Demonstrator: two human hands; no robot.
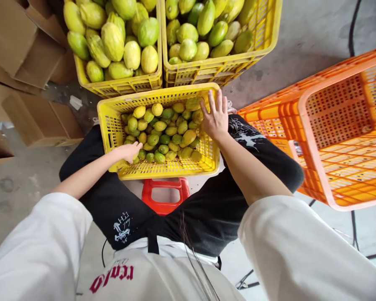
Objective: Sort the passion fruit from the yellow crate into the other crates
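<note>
Between my knees stands a yellow plastic crate (162, 172) holding many small green and yellow lemons (159, 126). My left hand (130, 151) reaches over its near left side, low against the fruit. Its visible fingers are partly stretched out and nothing shows in them; the undersides are hidden. Over the crate's right end is my right hand (216, 116), palm down with fingers spread. Its fingertips lie by the far right corner, close to a larger green fruit (193, 103).
Beyond it are two more yellow crates, a left one (118, 85) and a right one (213, 67), filled with green-yellow fruit. Orange crates (313, 167) stand at the right. Cardboard boxes (40, 119) lie at the left. A red stool (165, 207) shows below the crate. Black cables (353, 29) cross the floor.
</note>
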